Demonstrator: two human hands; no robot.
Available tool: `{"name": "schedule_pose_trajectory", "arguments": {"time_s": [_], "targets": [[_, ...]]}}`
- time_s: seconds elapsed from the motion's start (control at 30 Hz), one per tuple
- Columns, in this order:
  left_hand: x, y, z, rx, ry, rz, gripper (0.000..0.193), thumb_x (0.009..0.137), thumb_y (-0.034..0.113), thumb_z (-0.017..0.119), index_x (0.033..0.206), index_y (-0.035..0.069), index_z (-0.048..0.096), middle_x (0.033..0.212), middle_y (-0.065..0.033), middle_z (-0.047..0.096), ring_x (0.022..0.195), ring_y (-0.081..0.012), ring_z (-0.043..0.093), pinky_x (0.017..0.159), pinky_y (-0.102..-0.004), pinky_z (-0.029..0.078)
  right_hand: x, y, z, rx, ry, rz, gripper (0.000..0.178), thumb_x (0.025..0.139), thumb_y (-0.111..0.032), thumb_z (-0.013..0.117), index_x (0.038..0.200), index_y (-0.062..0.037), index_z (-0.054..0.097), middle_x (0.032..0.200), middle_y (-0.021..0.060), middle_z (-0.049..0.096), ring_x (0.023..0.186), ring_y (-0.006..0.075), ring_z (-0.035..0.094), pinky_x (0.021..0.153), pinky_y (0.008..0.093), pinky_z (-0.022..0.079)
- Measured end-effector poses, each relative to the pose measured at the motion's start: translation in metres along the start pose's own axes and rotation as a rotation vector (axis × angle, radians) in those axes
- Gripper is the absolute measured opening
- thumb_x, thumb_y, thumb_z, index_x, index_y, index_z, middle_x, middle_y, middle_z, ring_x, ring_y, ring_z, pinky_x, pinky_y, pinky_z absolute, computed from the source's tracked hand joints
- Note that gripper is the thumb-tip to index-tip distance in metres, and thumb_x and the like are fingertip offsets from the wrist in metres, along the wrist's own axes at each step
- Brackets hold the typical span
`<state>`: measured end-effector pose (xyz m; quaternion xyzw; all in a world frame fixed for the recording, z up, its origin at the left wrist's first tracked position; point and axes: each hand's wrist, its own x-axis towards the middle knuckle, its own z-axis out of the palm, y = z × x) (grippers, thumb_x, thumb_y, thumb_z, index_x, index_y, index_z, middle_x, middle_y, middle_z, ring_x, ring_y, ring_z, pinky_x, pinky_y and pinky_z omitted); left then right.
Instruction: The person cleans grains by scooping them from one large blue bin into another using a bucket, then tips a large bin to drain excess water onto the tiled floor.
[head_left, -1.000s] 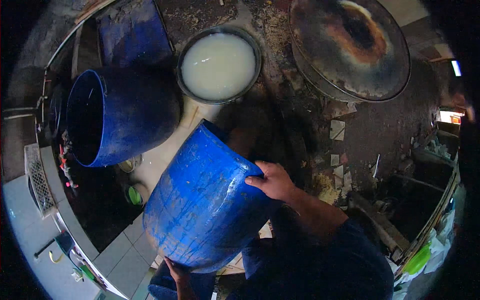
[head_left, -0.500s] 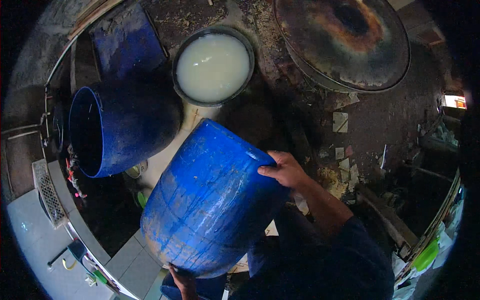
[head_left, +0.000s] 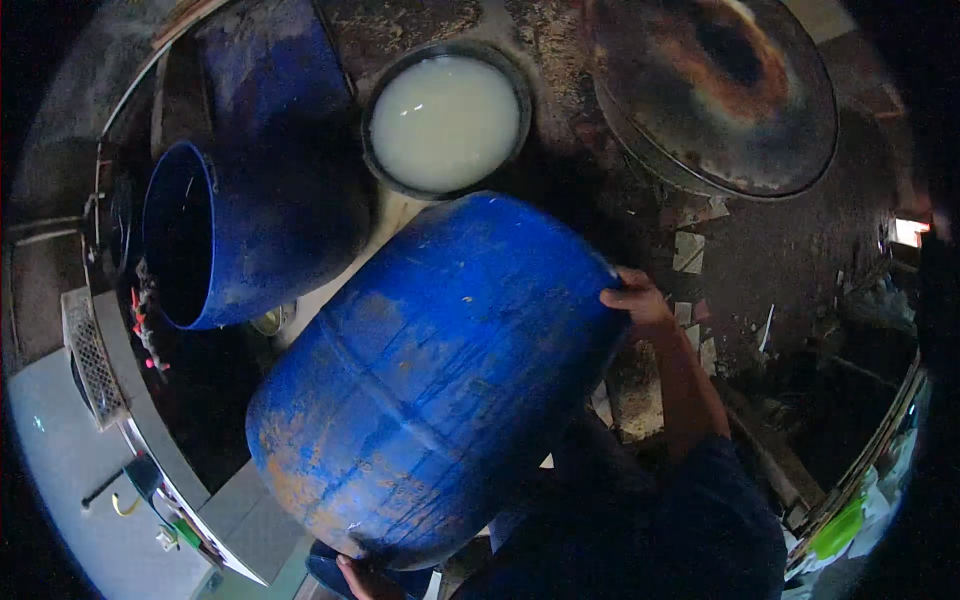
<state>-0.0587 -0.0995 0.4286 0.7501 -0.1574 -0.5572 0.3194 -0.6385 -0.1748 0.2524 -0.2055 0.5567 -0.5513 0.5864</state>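
A big scuffed blue plastic barrel (head_left: 430,370) is held up on its side in front of me, its far end close to a round black tub (head_left: 527,115). Cloudy whitish liquid (head_left: 445,125) fills that tub. My right hand (head_left: 640,302) grips the edge at the barrel's far right end, thumb on the outside. Beneath the barrel's near, dirt-stained end is my left hand (head_left: 362,578), mostly hidden, with only some fingers showing against it. The barrel's mouth is turned away, so its inside cannot be seen.
Another blue barrel (head_left: 290,230) lies on its side at the left, mouth facing left. A large round rusty metal lid (head_left: 740,100) covers a vessel at the far right. Scraps and broken tiles (head_left: 689,252) litter the dark floor. At the lower left is a tiled ledge (head_left: 260,520).
The barrel has been lifted and swung, its far end moving up and right toward the tub. My right hand has moved right with it; my left hand has stayed under the near end.
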Motion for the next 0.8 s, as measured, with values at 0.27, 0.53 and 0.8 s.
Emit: {"name": "schedule_pose_trajectory", "arguments": {"time_s": [0.27, 0.53, 0.8], "targets": [[0.003, -0.011, -0.035, -0.010, -0.059, 0.089, 0.068, 0.092, 0.055, 0.035, 0.139, 0.008, 0.028, 0.137, -0.0172, 0.035, 0.123, -0.0330, 0.037, 0.103, -0.0491, 0.028, 0.000, 0.015, 0.002, 0.011, -0.071, 0.024, 0.045, 0.080, -0.025, 0.069, 0.118, -0.0029, 0.057, 0.108, 0.0056, 0.062, 0.097, 0.0208, 0.057, 0.088, 0.0379, 0.043], [0.116, -0.034, -0.064, -0.239, -0.135, 0.128, 0.068, 0.091, 0.057, 0.034, 0.141, 0.012, 0.026, 0.138, -0.0124, 0.036, 0.126, -0.0313, 0.036, 0.104, -0.0465, 0.028, -0.038, 0.000, 0.106, -0.298, -0.143, -0.033, 0.035, 0.082, -0.022, 0.066, 0.109, -0.0017, 0.059, 0.092, 0.0060, 0.065, 0.082, 0.0170, 0.061, 0.075, 0.0318, 0.048], [0.235, -0.090, -0.078, -0.346, -0.147, 0.056, 0.071, 0.090, 0.060, 0.032, 0.144, 0.015, 0.020, 0.146, -0.0084, 0.028, 0.132, -0.0307, 0.028, 0.108, -0.0457, 0.022, -0.084, 0.013, 0.220, -0.903, -0.281, -0.124, 0.039, 0.080, -0.033, 0.069, 0.103, -0.0034, 0.059, 0.087, 0.0142, 0.065, 0.079, 0.0261, 0.065, 0.075, 0.0386, 0.051]]}}
